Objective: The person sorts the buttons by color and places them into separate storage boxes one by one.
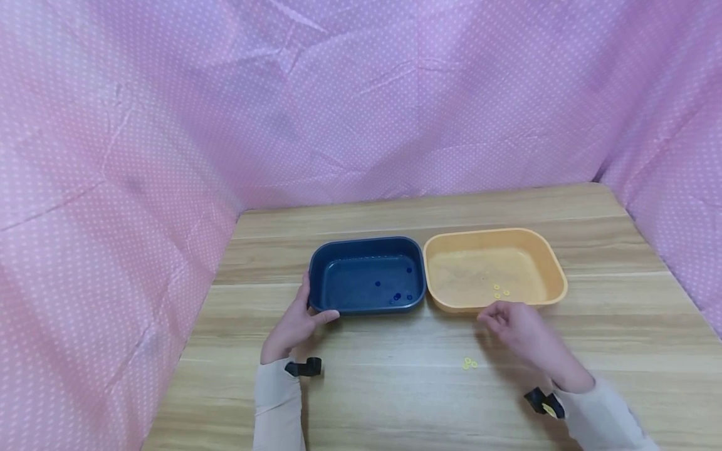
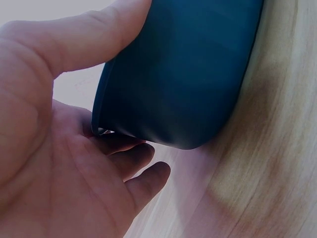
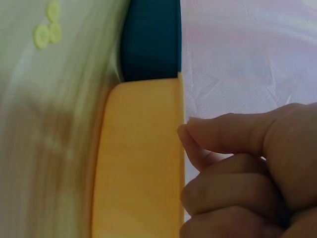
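Observation:
My left hand [image 1: 294, 326] rests at the near left corner of a dark blue plastic bin [image 1: 363, 311]. Its thumb lies along the front wall of the bin [image 2: 183, 74] and its fingers reach along the left side. Over the near rim of a yellow-orange bin [image 1: 451, 304] is my right hand [image 1: 519, 329], thumb and index fingertips pressed together, other fingers curled. Nothing shows between those fingertips. Three small yellow buttons [image 3: 42, 36] lie on the table in front of the yellow bin. Inside that bin are three more yellow buttons [image 1: 506, 292]; several dark blue buttons [image 1: 409, 297] lie in the blue bin.
The two bins stand side by side on a wood-grain table [image 1: 389, 401]. Pink dotted cloth [image 1: 361, 113] hangs behind the table and along both sides. A black wrist mount [image 1: 304, 367] sits on each of the person's sleeves.

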Demonstrator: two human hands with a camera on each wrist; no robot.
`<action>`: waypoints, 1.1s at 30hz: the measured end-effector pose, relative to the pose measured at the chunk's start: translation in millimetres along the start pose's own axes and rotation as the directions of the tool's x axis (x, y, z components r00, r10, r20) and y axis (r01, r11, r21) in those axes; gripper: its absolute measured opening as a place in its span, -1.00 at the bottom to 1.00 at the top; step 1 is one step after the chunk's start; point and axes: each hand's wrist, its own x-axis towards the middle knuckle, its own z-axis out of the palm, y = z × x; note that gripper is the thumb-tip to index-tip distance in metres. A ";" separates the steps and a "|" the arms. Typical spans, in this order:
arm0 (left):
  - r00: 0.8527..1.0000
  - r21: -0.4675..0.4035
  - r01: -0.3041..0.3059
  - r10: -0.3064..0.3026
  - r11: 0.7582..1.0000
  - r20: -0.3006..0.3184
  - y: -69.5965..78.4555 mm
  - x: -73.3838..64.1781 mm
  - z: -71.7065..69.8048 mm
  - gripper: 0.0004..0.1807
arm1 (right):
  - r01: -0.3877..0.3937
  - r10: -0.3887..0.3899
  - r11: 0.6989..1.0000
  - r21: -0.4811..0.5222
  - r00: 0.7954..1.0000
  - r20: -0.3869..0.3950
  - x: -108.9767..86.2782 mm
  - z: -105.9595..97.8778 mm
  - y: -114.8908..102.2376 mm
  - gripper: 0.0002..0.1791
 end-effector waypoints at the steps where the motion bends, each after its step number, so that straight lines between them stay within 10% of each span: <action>1: 1.000 0.000 0.002 -0.002 1.000 -0.001 0.3 -0.3 0.0 0.25 | 0.008 -0.008 1.000 0.006 1.000 0.011 -1.0 2.1 0.7 -0.83; 33: 1.000 -0.004 -0.004 0.005 1.000 0.003 2.0 -1.3 0.3 0.25 | -0.030 0.048 0.988 -0.153 0.992 0.114 -16.8 44.2 2.6 -0.84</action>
